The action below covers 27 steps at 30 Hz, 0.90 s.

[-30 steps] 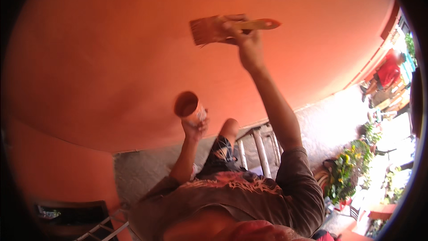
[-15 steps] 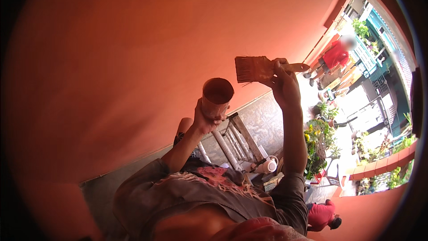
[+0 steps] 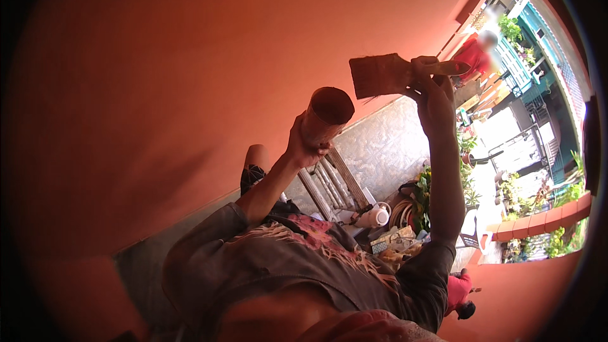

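My left hand (image 3: 304, 144) is wrapped round a paint cup (image 3: 322, 128), a round container smeared with orange-red paint. Its dark mouth tips toward me, and how much it holds I cannot tell. Up and to the right, my right hand (image 3: 436, 95) grips the handle of a wide paintbrush (image 3: 381, 76). The brush lies nearly level, its paint-coloured bristles pointing left, apart from both the cup and the wall. Behind both hands rises a large orange-red wall (image 3: 190, 76).
Below the cup stands a worn wooden ladder (image 3: 345, 174). Beside it sit a pale jug-like container (image 3: 373, 216) and a coiled hose (image 3: 401, 213). Potted plants (image 3: 468, 177) line the bright right side. One person in red (image 3: 472, 57) stands far right; another (image 3: 457, 291) bends at lower right.
Both hands have moved up and to the right, carrying the cup and the paintbrush. The cup's mouth leans further right. The view has shifted slightly.
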Motion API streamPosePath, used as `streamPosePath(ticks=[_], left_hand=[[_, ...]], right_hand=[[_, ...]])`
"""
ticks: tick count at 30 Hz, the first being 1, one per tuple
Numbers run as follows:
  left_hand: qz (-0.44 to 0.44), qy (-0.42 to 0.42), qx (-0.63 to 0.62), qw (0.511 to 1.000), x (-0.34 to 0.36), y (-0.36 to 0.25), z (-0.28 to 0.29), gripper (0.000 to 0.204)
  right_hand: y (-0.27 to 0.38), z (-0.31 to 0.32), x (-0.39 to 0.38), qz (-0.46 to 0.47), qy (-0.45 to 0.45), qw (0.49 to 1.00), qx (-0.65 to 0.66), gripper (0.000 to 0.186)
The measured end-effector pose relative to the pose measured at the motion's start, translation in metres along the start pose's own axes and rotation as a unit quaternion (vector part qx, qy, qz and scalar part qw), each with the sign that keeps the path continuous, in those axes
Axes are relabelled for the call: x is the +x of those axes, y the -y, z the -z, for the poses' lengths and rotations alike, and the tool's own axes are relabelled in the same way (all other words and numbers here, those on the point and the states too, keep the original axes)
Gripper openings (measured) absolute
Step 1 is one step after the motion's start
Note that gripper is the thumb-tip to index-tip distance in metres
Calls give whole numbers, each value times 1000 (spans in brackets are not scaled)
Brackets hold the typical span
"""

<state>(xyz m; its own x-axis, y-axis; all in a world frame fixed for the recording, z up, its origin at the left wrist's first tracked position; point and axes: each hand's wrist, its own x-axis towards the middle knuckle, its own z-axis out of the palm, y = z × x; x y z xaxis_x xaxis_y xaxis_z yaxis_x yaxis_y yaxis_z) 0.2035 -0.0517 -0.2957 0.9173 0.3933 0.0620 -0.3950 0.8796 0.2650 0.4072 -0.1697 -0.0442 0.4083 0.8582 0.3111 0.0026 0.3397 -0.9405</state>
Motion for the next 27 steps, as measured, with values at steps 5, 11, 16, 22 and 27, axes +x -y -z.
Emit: streamPosePath(ticks=[5, 11, 16, 22, 27], left_hand=[[-5, 28, -18, 999, -3, -2, -8, 77], [-4, 8, -32, 999, -10, 4, -8, 75], [-6, -7, -19, 1000, -16, 6, -18, 73], [-12, -20, 3, 1000, -17, 10, -6, 71], [-52, -26, 22, 998, -18, 17, -19, 68]], right_hand=[[2, -16, 8, 38, 55, 997, -27, 18], [-20, -32, -4, 27, 130, 987, -95, 18], [-18, -36, -5, -7, 207, 964, -164, 11], [-32, -34, -7, 43, 298, 924, -235, 4], [-32, -46, -18, 0, 253, 923, -290, 21]])
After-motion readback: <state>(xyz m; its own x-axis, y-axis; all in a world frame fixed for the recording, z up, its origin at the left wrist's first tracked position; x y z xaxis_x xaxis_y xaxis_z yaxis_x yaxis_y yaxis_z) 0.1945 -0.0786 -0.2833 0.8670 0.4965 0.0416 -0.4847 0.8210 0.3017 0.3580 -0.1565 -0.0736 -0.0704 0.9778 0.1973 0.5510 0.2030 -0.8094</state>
